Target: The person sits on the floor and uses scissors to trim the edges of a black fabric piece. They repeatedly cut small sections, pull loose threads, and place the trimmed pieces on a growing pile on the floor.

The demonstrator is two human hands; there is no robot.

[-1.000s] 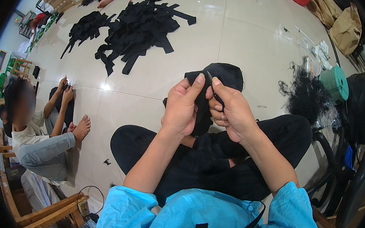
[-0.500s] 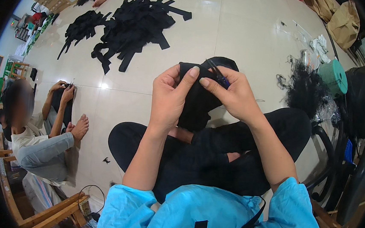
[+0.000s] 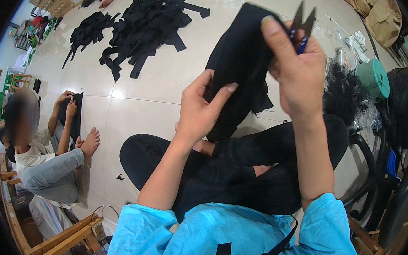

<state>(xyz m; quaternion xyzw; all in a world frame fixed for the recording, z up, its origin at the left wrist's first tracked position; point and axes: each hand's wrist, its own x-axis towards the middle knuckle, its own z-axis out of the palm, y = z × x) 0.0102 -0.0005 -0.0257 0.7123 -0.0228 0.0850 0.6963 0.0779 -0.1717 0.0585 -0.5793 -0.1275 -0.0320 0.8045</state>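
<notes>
A piece of black cloth (image 3: 241, 49) is stretched upward in front of me, over my crossed legs. At its upper right corner my right hand (image 3: 300, 75) pinches the cloth between thumb and fingers. The same hand also keeps a pair of thread snips (image 3: 305, 32), with dark pointed blades and a blue handle, blades pointing up. Lower down, my left hand (image 3: 200, 105) grips the left edge of the cloth, thumb on the front and fingers partly hidden behind it. The cloth's lower end hangs near my ankles.
A large heap of black cloth pieces (image 3: 149, 29) and a smaller one (image 3: 91, 30) lie on the tiled floor. At left sits a co-worker (image 3: 50, 168) handling dark cloth. To the right are tangled black threads (image 3: 341, 92), a green spool (image 3: 373, 78) and brown bags (image 3: 384, 22).
My right hand has risen up and to the right with the cloth's corner and the snips. The cloth is now drawn out long; my left hand has shifted slightly lower and right.
</notes>
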